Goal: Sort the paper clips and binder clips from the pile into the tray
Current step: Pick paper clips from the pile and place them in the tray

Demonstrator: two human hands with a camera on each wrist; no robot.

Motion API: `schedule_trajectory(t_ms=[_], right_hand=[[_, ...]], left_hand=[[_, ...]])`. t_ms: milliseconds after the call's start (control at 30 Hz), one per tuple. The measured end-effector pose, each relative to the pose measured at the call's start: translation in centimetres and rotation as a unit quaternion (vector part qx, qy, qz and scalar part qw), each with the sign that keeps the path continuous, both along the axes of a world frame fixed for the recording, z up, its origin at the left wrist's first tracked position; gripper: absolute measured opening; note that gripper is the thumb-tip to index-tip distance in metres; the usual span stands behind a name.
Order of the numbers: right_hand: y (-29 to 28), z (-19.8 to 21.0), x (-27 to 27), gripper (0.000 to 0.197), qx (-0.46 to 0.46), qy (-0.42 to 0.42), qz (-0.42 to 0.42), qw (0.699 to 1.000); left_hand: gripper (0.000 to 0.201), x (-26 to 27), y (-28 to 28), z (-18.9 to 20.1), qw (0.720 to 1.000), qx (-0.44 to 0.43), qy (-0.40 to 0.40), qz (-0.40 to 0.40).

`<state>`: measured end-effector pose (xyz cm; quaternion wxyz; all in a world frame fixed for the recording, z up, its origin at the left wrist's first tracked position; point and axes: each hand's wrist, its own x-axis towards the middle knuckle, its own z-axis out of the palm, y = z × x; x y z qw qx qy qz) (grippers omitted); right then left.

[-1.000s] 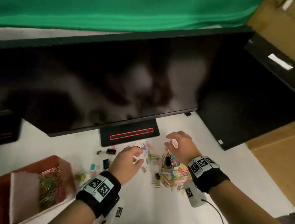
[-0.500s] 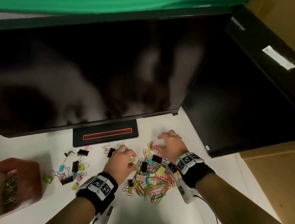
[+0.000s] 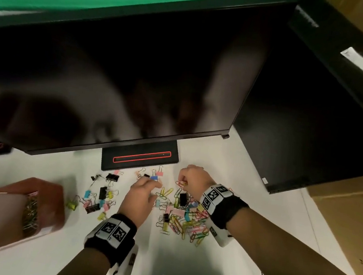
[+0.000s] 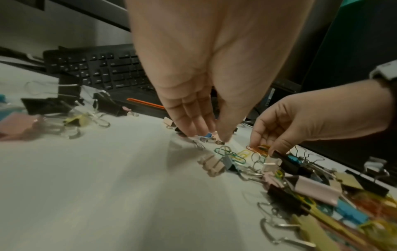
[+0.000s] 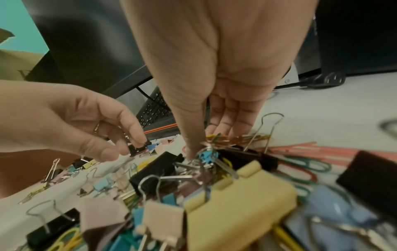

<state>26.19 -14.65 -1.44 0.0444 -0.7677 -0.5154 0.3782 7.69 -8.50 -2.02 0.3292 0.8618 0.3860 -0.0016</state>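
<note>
Our right hand (image 3: 191, 181) pinches a small bunch of orange and yellow paper clips (image 4: 261, 149) between thumb and fingertips at the far edge of the pile (image 3: 186, 219), the clips barely off the white desk (image 3: 184, 264). Our left hand (image 3: 141, 197) reaches with fingers drawn together toward a small black binder clip (image 5: 137, 149) lying among a blue binder clip (image 3: 153, 178) and pink ones near the monitor stand (image 3: 140, 154); its fingertips touch or nearly touch the clip, but we cannot tell whether they have closed on it.

To do this step well, we judge that each hand should keep to one kind: right for paper clips, left for binder clips. Paper clips hook into each other and into wire handles, so we should lift the bunch slowly and shake loose any trailing clip before carrying it. The binder clip handles best gripped by its body, not by its folding wire loops.

The brown tray (image 3: 52, 190) sits well to the left, one compartment already holding paper clips (image 3: 30, 213). A scatter of binder clips (image 3: 99, 198) lies between it and our left hand.
</note>
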Motion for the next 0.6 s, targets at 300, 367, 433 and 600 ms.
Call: schedule_trajectory(t_ms=[300,367,433,600], right_hand=[[0.0,-0.1,-0.2,0.029,-0.007,0.006,-0.01,1.0],[0.1,0.1,-0.3,0.028,-0.006,0.003,-0.006,1.0],[0.0,0.3,0.0,0.026,-0.001,0.013,-0.01,1.0],[-0.5,0.6,0.9,0.02,0.048,0.048,-0.049,0.996]], left_hand=[[0.022,1.9,0.6,-1.1,0.989,0.02,0.056,-0.137],[0.016,2.1,0.7,-1.3,0.99,0.014,0.05,-0.128],[0.012,2.1,0.7,-1.2,0.992,0.007,0.043,-0.115],[0.005,1.2,0.7,-1.1,0.998,-0.047,0.019,-0.048]])
